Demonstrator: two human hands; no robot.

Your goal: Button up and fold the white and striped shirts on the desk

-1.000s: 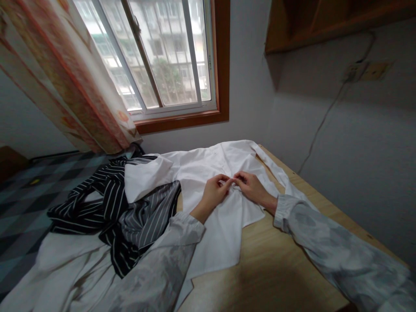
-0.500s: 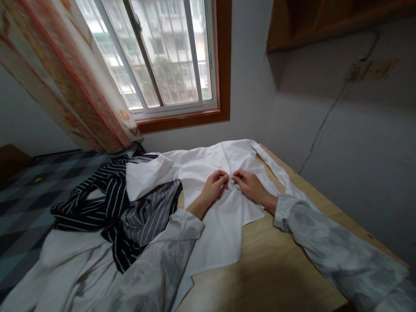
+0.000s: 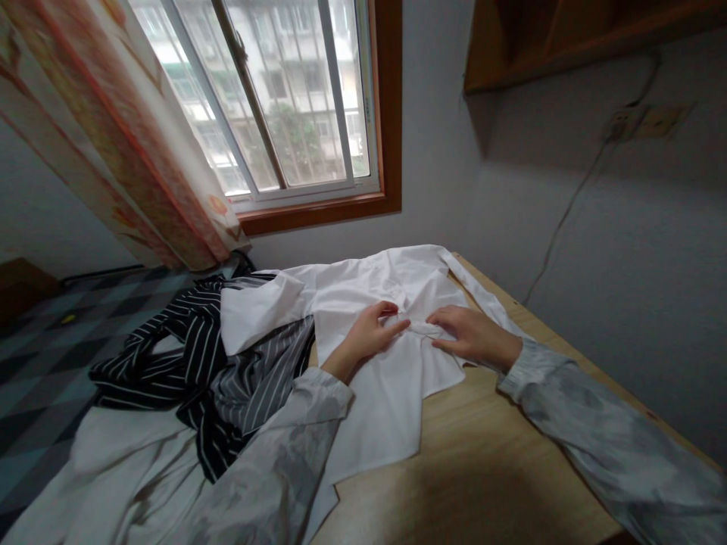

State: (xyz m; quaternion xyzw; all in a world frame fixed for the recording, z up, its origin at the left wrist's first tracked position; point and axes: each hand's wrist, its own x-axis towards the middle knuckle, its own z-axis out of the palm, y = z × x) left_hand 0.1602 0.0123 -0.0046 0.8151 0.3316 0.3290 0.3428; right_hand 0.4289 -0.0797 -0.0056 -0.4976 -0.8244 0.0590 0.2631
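A white shirt [image 3: 379,420] lies spread and wrinkled across the wooden table. My left hand [image 3: 372,333] rests at the shirt's middle, thumb and fingers apart, beside a raised fold of the front. To its right, my right hand [image 3: 474,333] is over the same part of the shirt, with its thumb and fingers spread around a crease in the cloth. A small gap separates the two hands, and neither grips the fabric visibly. Any buttons there are too small to make out.
Black-and-white striped clothing [image 3: 164,356] is heaped left of the shirt, with pale cloth [image 3: 125,462] in front of it. The wooden table [image 3: 466,454] borders a checked bed cover [image 3: 34,371]. Behind are a window [image 3: 295,98], a curtain [image 3: 130,129] and a shelf [image 3: 539,53].
Both hands have opened from a pinch on the shirt's front. My right hand has moved right and slightly nearer; my left hand has stayed nearly in place.
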